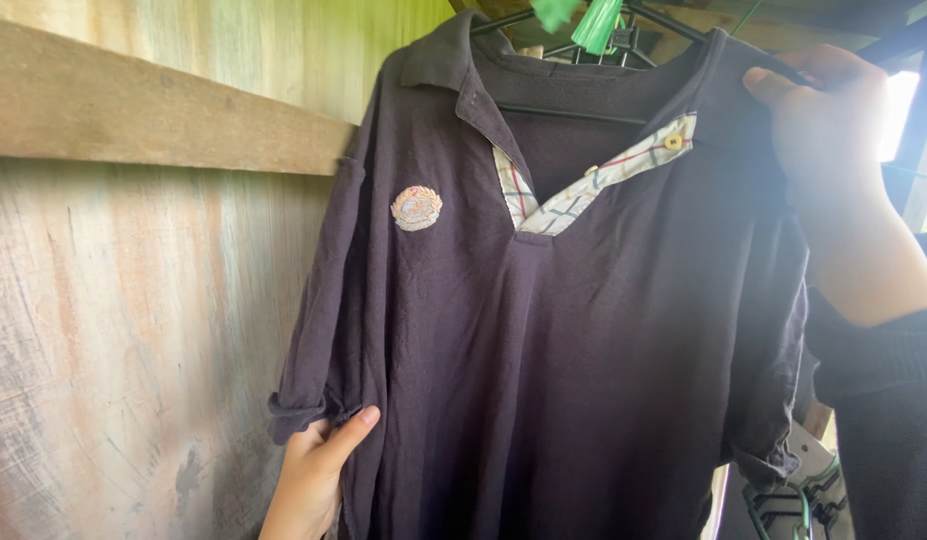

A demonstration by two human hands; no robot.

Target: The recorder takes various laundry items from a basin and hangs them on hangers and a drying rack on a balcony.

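Observation:
A dark purple polo shirt [574,330] hangs on a black wire hanger [584,108], its open placket lined with light plaid and a round embroidered badge [417,208] on the chest. My left hand [319,475] grips the hem of the shirt's short sleeve at the lower left, thumb on the front of the cloth. My right hand [834,130], in a dark long sleeve, pinches the shirt's shoulder seam at the upper right, next to the hanger's end.
A weathered wooden plank wall [134,330] with a horizontal beam [134,110] stands close on the left. Green plastic pegs or hanger hooks [589,20] show at the top. More hangers [799,500] lie at the lower right.

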